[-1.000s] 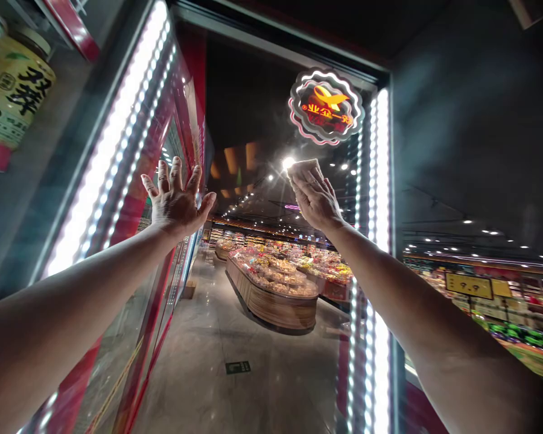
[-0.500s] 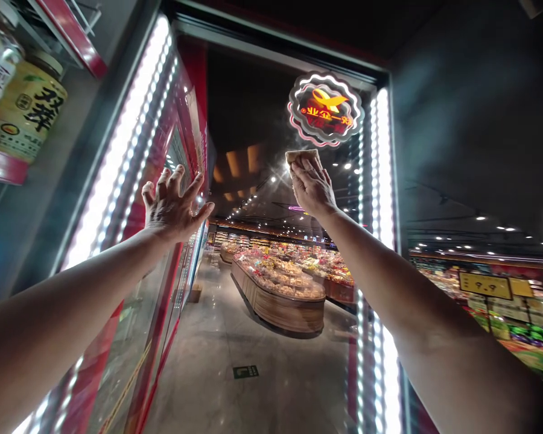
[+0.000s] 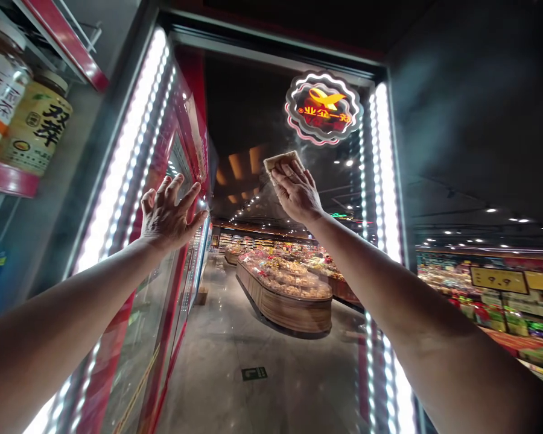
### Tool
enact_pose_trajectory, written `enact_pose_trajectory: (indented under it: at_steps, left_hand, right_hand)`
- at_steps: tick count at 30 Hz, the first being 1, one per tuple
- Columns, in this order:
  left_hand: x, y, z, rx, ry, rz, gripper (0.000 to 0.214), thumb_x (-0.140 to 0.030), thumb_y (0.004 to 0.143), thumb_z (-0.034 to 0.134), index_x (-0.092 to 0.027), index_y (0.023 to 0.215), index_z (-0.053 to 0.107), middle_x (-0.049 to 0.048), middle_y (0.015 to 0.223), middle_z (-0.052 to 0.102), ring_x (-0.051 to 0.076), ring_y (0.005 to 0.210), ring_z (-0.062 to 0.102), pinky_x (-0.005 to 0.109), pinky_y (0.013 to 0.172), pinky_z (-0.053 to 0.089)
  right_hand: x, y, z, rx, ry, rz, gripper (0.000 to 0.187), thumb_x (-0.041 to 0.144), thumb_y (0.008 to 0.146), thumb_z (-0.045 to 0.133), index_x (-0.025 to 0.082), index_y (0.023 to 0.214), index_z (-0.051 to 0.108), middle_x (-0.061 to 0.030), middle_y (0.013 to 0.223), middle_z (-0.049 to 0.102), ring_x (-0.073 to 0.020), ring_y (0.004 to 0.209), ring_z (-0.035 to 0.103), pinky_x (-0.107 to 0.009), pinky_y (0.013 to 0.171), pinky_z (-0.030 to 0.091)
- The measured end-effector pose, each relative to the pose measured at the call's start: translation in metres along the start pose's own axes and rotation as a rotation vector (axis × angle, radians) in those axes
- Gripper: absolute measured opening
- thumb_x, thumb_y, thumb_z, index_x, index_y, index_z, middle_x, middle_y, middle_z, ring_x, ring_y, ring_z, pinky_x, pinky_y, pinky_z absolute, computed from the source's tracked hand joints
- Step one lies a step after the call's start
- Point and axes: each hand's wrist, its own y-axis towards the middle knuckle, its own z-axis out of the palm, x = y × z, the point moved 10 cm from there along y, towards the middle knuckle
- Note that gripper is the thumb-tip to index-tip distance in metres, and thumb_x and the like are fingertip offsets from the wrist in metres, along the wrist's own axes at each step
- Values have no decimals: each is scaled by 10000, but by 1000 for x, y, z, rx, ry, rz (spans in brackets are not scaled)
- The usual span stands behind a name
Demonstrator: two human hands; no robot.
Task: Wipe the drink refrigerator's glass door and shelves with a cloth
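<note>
My right hand presses a small beige cloth flat against a glass cooler door, just under a round lit logo. Its fingers lie on the cloth and hold it to the glass. My left hand rests with fingers spread on the left side of the same door, by the strip of white lights. The glass mirrors the shop behind me.
Bottled drinks stand on a red-edged shelf at upper left inside the cooler. A second light strip runs down the door's right frame. Reflected in the glass are a wooden display island and yellow price signs.
My right hand has slid the cloth to the left and slightly down along the glass. My left hand has shifted a little lower. The view has tilted, showing more of the shelf.
</note>
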Motion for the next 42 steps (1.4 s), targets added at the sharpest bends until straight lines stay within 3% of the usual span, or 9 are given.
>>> enact_pose_trajectory:
  at_steps: [4, 9, 14, 20, 26, 32, 38, 42]
  left_hand:
    - [0, -1, 0, 7, -12, -10, 684, -627, 1000, 325, -285, 1588, 385, 88, 1727, 197, 347, 1594, 147, 641, 1246, 141]
    - [0, -3, 1, -5, -21, 4, 683, -620, 1002, 318, -284, 1595, 368, 86, 1731, 192, 339, 1599, 139, 648, 1242, 144]
    - [1, -2, 2, -13, -36, 9, 682, -609, 1000, 328, -271, 1591, 381, 96, 1728, 203, 336, 1598, 155, 646, 1244, 143]
    - [2, -1, 1, -25, -33, 7, 667, -590, 1000, 340, -285, 1592, 378, 81, 1731, 200, 331, 1595, 166, 634, 1248, 148]
    - [6, -1, 4, -22, -38, 4, 688, -624, 996, 314, -286, 1593, 377, 88, 1728, 208, 332, 1596, 166, 632, 1249, 143]
    - [7, -3, 4, -67, -32, 22, 693, -611, 988, 342, -252, 1577, 409, 101, 1714, 249, 328, 1582, 210, 610, 1251, 158]
    - [9, -6, -2, -109, -34, -19, 643, -529, 1007, 304, -218, 1554, 434, 103, 1673, 352, 296, 1557, 275, 601, 1227, 214]
    - [14, -9, -5, -118, -12, -100, 612, -547, 1001, 316, -279, 1527, 478, 97, 1679, 323, 358, 1551, 250, 676, 1178, 247]
  right_hand:
    - [18, -3, 5, 71, 12, -126, 450, 391, 1079, 401, 363, 1509, 533, 47, 1642, 430, -229, 1567, 319, -535, 1290, 261]
    - [14, 11, 1, 4, 9, 29, 467, 404, 1076, 402, 329, 1519, 528, 22, 1668, 386, -284, 1587, 263, -601, 1279, 247]
    - [53, 9, 16, 123, 36, -170, 470, 405, 1085, 392, 313, 1528, 519, 18, 1665, 392, -245, 1587, 266, -542, 1310, 217]
    - [38, 24, 14, 61, 71, -35, 464, 392, 1075, 415, 344, 1526, 515, 37, 1665, 379, -266, 1599, 229, -620, 1304, 187]
    - [59, 20, 21, 113, 74, -186, 452, 384, 1080, 416, 360, 1522, 509, 72, 1663, 372, -225, 1603, 212, -576, 1337, 105]
    - [54, 34, 23, 92, 73, -75, 475, 387, 1066, 437, 309, 1526, 520, 34, 1672, 352, -254, 1607, 198, -592, 1326, 154]
    - [92, 22, 33, 171, 54, -272, 462, 388, 1078, 430, 426, 1538, 464, 101, 1658, 365, -216, 1589, 260, -566, 1337, 99]
    - [81, 36, 28, 124, 43, -142, 456, 390, 1080, 423, 403, 1532, 485, 74, 1654, 383, -261, 1587, 265, -629, 1316, 129]
